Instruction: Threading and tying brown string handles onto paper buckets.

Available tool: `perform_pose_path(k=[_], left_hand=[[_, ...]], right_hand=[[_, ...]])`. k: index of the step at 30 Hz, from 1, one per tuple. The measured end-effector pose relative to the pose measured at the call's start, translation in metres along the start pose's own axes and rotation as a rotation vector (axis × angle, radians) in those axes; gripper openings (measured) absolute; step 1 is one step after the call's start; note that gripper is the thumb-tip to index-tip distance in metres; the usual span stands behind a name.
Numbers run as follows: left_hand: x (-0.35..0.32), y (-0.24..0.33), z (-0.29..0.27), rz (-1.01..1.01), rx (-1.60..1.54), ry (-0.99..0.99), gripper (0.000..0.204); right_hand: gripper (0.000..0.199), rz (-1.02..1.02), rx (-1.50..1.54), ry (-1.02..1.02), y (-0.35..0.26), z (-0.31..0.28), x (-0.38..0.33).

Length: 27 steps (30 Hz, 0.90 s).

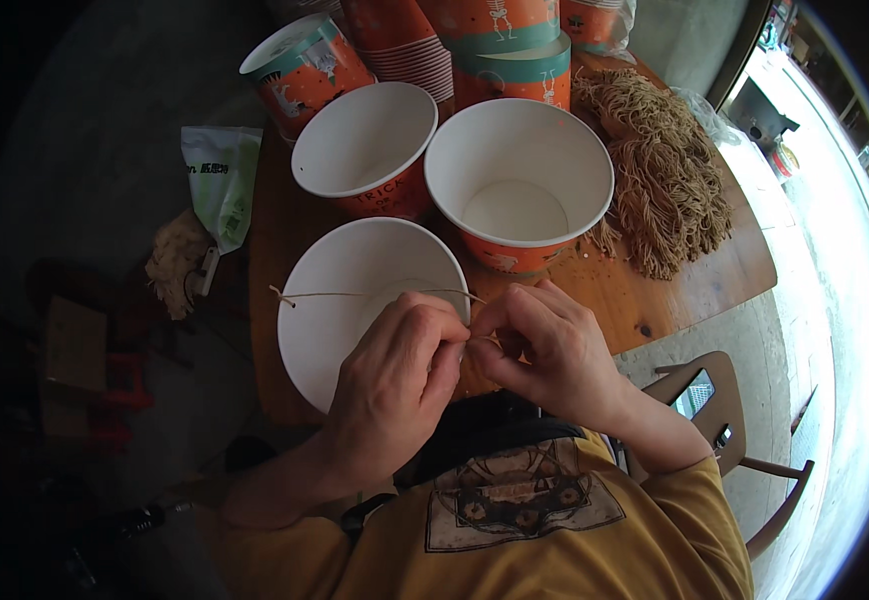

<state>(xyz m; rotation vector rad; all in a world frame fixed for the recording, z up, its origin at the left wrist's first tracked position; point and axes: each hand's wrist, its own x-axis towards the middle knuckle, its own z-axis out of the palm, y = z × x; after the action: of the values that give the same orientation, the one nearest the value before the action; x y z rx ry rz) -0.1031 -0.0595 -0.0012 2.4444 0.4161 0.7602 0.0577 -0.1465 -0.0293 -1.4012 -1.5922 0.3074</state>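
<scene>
The nearest white-lined paper bucket (307, 340) stands at the table's front edge with its mouth toward me. A thin brown cord (333, 294) spans its opening and is knotted at the left rim. At the right rim, my left hand (395, 375) and my right hand (555, 350) meet, both closed in a pinch on the cord's other end. My fingers hide that end and the part of the rim beneath. Just beyond stand two more open buckets, one at the left (365, 140) and one at the right (520, 170), orange outside with white insides.
A heap of tan cords (660, 165) lies on the wooden table (680, 305) at the right. Stacked orange buckets (400, 45) and a tilted one (310, 75) fill the back. A white-green bag (223, 180) hangs off the left side. A chair (720, 400) with a phone (695, 393) stands at the right.
</scene>
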Motion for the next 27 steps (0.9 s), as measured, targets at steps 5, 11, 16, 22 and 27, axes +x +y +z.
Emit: perform_pose_path(k=[5, 11, 16, 22, 27], left_hand=[[0.004, -0.006, -0.004, 0.011, -0.063, -0.044, 0.022], [0.003, -0.009, -0.005, -0.334, -0.51, -0.099, 0.016], [0.002, -0.016, -0.004, -0.389, -0.687, -0.124, 0.025], [0.004, -0.011, -0.005, -0.323, -0.557, -0.143, 0.028], [0.005, -0.01, -0.005, -0.259, -0.447, -0.136, 0.03]], right_hand=[[0.013, 0.039, 0.044, 0.003, 0.001, 0.002, -0.002], [0.013, 0.194, 0.212, 0.0, 0.003, 0.006, -0.005], [0.013, 0.33, 0.407, -0.017, 0.002, 0.006, -0.006], [0.012, 0.259, 0.333, 0.004, 0.003, 0.008, -0.006], [0.012, 0.259, 0.332, -0.002, 0.004, 0.008, -0.006]])
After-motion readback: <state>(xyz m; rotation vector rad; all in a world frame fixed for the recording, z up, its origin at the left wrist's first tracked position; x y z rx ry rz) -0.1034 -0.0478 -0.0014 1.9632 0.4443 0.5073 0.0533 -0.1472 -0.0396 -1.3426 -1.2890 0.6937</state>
